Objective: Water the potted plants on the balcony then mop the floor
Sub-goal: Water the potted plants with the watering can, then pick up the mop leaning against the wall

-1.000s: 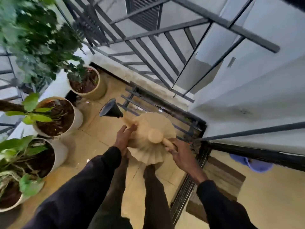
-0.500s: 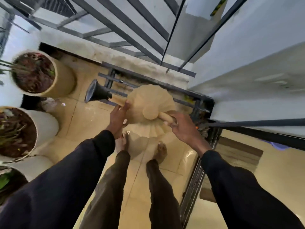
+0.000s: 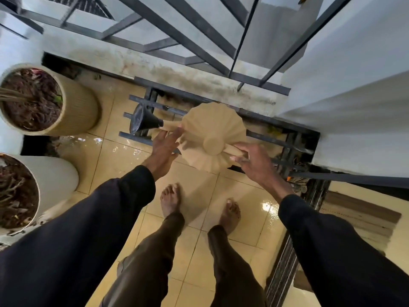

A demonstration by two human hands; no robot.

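Beige ribbed plastic watering can (image 3: 212, 129) w/ black funnel-shaped rose (image 3: 142, 121) is held in the air over the wet yellow tiled floor (image 3: 199, 200), above a dark metal grate (image 3: 128, 136). Grip of right hand (image 3: 252, 161) is curled round the can's handle. Grip of left hand (image 3: 163, 149) is spread, straight fingers against the can's side near the spout. Beige ribbed pot (image 3: 75, 109) & white pot (image 3: 57, 176), both w/ dark soil, stand at left, apart from the can.

A home balcony: glossy, wet beige floor tiles (image 3: 124, 165), dark metal railing (image 3: 177, 32) over a stained concrete ledge (image 3: 155, 69), and soil-filled plant pots (image 3: 77, 107) along one side.
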